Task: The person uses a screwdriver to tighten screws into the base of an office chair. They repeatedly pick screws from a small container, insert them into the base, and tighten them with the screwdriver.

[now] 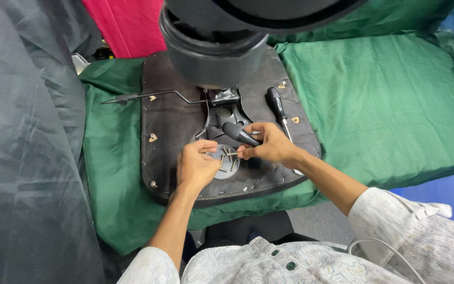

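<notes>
Right between both fingers (244, 152): screw (230, 153)

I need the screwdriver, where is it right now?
The screwdriver lies on the upturned seat base, just beyond the right hand.

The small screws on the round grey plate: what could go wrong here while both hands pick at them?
1. The screws lie loose on the small plate; a nudge from the left hand might scatter them onto the dark seat underside.
2. The right hand also holds a black-handled tool, so its fingers may fumble a screw.
</notes>
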